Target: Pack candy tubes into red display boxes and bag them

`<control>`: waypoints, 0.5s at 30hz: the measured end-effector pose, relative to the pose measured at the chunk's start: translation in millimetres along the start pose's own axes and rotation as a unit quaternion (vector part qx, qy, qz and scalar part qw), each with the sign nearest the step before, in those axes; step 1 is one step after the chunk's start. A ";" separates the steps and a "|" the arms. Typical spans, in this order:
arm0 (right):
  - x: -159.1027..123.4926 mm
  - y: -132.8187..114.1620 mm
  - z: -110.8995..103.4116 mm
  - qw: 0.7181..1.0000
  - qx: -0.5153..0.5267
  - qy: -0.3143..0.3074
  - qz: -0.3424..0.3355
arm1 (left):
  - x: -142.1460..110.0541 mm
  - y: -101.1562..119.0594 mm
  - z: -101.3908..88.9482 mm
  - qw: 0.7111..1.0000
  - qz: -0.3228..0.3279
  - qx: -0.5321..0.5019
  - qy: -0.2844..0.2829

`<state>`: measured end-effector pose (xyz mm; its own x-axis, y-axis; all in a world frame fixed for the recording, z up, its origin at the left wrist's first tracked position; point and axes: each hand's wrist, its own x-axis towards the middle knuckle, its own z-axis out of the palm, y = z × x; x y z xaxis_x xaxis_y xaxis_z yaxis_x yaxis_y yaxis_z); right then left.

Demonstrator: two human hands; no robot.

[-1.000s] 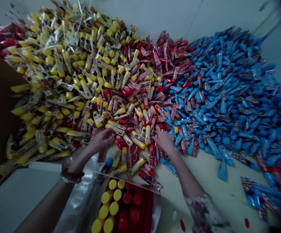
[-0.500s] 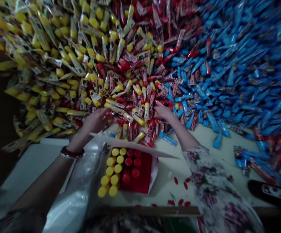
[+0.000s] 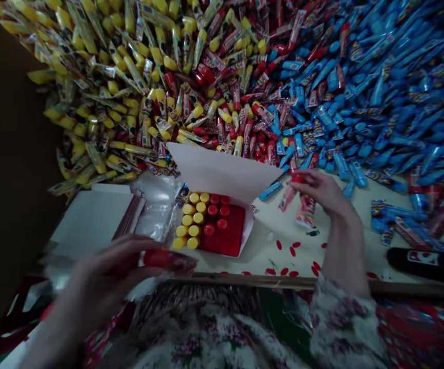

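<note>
**A:** OK, live at the counter [image 3: 283, 256]: massive heap of glossy tube packets [image 3: 222, 77], tapered, crinkly wrappers, yellow drift left, red middle, blue right.

**B:** L hand [image 3: 102, 271], bottom left, bit blurred. Fingers [image 3: 129, 246] curled tight round a red tube packet [image 3: 168, 260], tube sticking out to the right of the grip, just above the counter's wooden edge [image 3: 245, 281].

**A:** R hand [image 3: 323, 192], fingers nearly closed, pinching a red-capped tube [image 3: 297, 177] right at the tips. Two red-and-white packets [image 3: 306, 211] sit just below, can't tell if they're held or lying there.

**B:** Between the hands, open white card box [image 3: 222, 171], flap up, w/ yellow caps [image 3: 193, 220] in tight upright rows on the left, red caps [image 3: 216, 212] on the right.

**A:** Clear plastic bag [image 3: 156, 205] right beside the box, floral sleeve [image 3: 344, 312] on the R arm, red flecks [image 3: 293, 251] dotted on the counter.
</note>
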<state>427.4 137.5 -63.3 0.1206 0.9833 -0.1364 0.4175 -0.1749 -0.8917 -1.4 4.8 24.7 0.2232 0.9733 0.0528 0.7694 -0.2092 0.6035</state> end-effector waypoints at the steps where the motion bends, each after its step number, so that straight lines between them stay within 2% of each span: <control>1: -29.1 4.2 -1.7 0.999 0.030 -0.001 0.029 | 0.0 6.9 16.3 0.999 0.043 0.017 0.001; 3: -83.4 9.3 8.9 0.992 0.081 -0.027 0.088 | 1.4 14.5 50.1 0.992 0.090 0.078 0.030; 5: -126.1 10.2 35.1 0.985 0.127 -0.061 0.098 | 2.3 14.0 79.9 0.984 0.103 0.143 0.034; 7: -152.9 8.2 68.6 0.984 0.144 -0.074 0.080 | 2.5 9.0 101.0 0.976 0.102 0.190 0.030; 9: -164.2 4.7 100.3 0.987 0.139 -0.062 0.042 | 2.4 3.5 113.0 0.971 0.091 0.218 0.037; 11: -164.1 1.5 123.2 0.990 0.130 -0.061 -0.008 | 1.5 0.3 118.0 0.968 0.077 0.233 0.044; 13: -158.4 -0.9 135.1 0.990 0.093 -0.081 -0.064 | -0.7 -0.4 119.1 0.967 0.064 0.243 0.047; 15: -152.4 -3.1 137.5 0.988 0.001 -0.102 -0.113 | -3.7 0.3 118.7 0.965 0.052 0.254 0.050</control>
<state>283.9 -4.9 -99.1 -0.1598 0.9870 -0.0175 0.4106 0.0503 -0.9104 69.1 -10.1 -69.7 0.2764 0.9433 0.1836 0.9452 -0.3014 0.1252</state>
